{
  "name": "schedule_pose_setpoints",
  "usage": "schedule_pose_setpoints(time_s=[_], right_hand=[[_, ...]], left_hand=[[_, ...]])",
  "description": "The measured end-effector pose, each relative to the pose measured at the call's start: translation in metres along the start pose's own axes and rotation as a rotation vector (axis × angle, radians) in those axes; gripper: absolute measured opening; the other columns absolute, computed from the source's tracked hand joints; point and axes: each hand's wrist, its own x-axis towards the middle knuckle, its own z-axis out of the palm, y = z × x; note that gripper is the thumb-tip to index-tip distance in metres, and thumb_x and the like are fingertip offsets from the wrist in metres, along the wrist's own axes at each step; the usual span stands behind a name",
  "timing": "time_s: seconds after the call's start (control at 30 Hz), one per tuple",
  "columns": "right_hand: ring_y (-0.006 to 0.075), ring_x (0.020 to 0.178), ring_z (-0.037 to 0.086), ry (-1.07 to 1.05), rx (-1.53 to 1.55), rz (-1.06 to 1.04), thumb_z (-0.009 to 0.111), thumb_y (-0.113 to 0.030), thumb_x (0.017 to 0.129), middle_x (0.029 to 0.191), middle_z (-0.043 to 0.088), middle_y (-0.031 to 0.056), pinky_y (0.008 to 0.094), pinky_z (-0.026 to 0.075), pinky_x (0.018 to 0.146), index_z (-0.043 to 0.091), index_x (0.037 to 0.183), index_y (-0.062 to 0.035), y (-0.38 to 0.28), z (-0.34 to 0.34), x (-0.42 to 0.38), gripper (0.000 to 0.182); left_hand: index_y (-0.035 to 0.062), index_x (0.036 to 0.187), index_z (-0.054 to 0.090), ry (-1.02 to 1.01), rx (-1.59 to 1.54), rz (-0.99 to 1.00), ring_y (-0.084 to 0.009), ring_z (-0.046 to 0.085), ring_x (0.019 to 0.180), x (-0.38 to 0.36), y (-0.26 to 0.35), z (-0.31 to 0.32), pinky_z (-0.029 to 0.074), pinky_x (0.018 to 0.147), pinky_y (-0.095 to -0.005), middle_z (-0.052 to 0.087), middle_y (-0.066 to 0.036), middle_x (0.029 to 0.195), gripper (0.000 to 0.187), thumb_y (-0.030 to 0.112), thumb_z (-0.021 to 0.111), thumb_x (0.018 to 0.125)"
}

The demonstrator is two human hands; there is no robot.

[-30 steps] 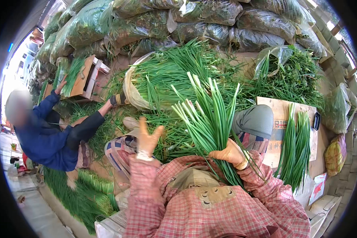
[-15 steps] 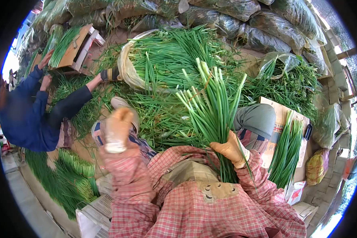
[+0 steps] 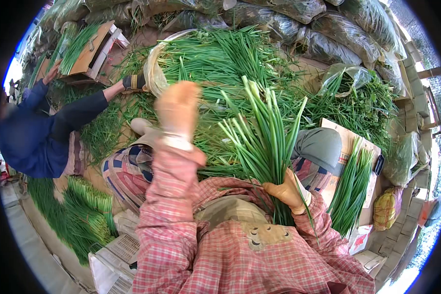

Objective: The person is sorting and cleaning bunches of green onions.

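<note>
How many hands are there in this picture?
3 visible: the wearer's blurred left hand, raised; right hand, holding green stalks; co-worker's hand, at the tilted board. Another may be hidden.

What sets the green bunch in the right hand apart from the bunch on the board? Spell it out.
The held bunch is in the right hand's grip; the board bunch lies on the board with no hand on it. The held bunch fans out at its pale upper ends; the board bunch stays narrower, its stalks more nearly parallel. Both are long green stalks.
</note>
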Motion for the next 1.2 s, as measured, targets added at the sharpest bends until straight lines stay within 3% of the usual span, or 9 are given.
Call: schedule_pose_setpoints(time_s=[0.17,0.33,0.4,0.5,0.67,0.77,0.87,1.0,1.2], right_hand=[[0.0173,0.094,0.054,0.031,0.207,0.051,0.061,-0.003,0.071,0.106,0.058,0.0115,0.0303,0.042,0.084,0.042,0.120,-0.0010,-0.006,-0.006,-0.001,0.052],[0.0251,0.096,0.057,0.149,-0.032,0.021,0.062,-0.010,0.070,0.106,0.057,0.0177,0.0323,0.044,0.084,0.029,0.130,-0.0011,-0.004,0.008,0.018,0.070],[0.0376,0.091,0.058,0.208,-0.410,-0.038,0.062,-0.012,0.068,0.108,0.053,0.0241,0.0383,0.049,0.073,0.015,0.134,0.0011,0.006,0.028,0.028,0.082],[0.0292,0.083,0.061,0.169,-0.937,0.165,0.069,-0.019,0.065,0.099,0.054,0.0198,0.0314,0.051,0.061,0.015,0.134,0.0038,0.006,0.046,0.039,0.090],[0.0398,0.101,0.052,-0.203,-0.750,-0.060,0.071,-0.021,0.066,0.113,0.049,0.0272,0.0406,0.042,0.087,0.027,0.131,0.0016,-0.042,-0.002,0.012,0.082],[0.0274,0.103,0.054,0.122,-0.482,-0.209,0.072,-0.018,0.068,0.111,0.055,0.0173,0.0352,0.042,0.089,0.047,0.120,0.0006,-0.045,-0.067,-0.002,0.060],[0.0234,0.104,0.051,0.431,-0.261,-0.274,0.076,-0.019,0.064,0.111,0.054,0.0171,0.0353,0.039,0.091,0.033,0.131,-0.0011,-0.085,-0.086,0.016,0.081],[0.0250,0.120,0.035,-0.017,-0.075,-0.263,0.081,-0.026,0.060,0.131,0.034,0.0194,0.0344,0.028,0.100,0.006,0.138,-0.0011,-0.070,-0.066,0.041,0.111],[0.0181,0.099,0.049,0.106,-0.251,0.022,0.079,-0.023,0.061,0.111,0.051,0.0133,0.0293,0.039,0.088,0.017,0.135,0.0014,-0.101,-0.157,-0.025,0.100]], left_hand=[[-0.0105,0.128,0.027,0.011,0.827,-0.223,-0.0389,0.045,0.109,-0.018,-0.094,-0.042,0.038,0.091,-0.0405,0.039,-0.030,0.123,0.085,0.032,0.071,0.068],[0.0075,0.137,0.019,-0.507,-1.264,-0.681,-0.0232,0.042,0.115,-0.117,-0.014,0.053,0.033,0.098,-0.0347,0.040,-0.009,0.129,0.096,0.046,0.072,0.067],[0.0060,0.133,0.029,-0.523,-1.414,-0.584,-0.0193,0.045,0.111,-0.111,0.008,0.068,0.035,0.096,-0.0346,0.043,-0.009,0.126,0.081,0.032,0.073,0.070],[0.0047,0.112,0.050,-0.419,-1.281,-0.798,-0.0188,0.056,0.090,-0.111,-0.006,0.090,0.046,0.082,-0.0340,0.058,-0.009,0.105,0.042,0.015,0.068,0.075],[0.0056,0.115,0.045,-0.444,-1.639,-0.980,-0.0178,0.058,0.076,-0.109,-0.027,0.091,0.049,0.073,-0.0356,0.058,-0.005,0.085,0.044,0.013,0.066,0.076],[0.0058,0.116,0.045,-0.410,-1.685,-0.923,-0.0175,0.058,0.075,-0.098,-0.014,0.088,0.050,0.072,-0.0362,0.058,-0.003,0.083,0.044,0.012,0.065,0.077],[0.0062,0.114,0.045,-0.431,-1.705,-0.904,-0.0184,0.058,0.074,-0.083,0.020,0.088,0.050,0.069,-0.0361,0.058,-0.004,0.082,0.043,0.011,0.065,0.077],[0.0057,0.111,0.046,-0.447,-1.769,-0.926,-0.0181,0.058,0.074,-0.073,0.089,0.094,0.051,0.068,-0.0334,0.058,-0.006,0.081,0.040,0.008,0.065,0.076],[0.0093,0.094,0.058,-0.556,-1.830,-1.140,-0.0183,0.058,0.084,-0.099,0.197,0.156,0.047,0.078,-0.0341,0.060,-0.005,0.087,0.028,0.032,0.064,0.079]])
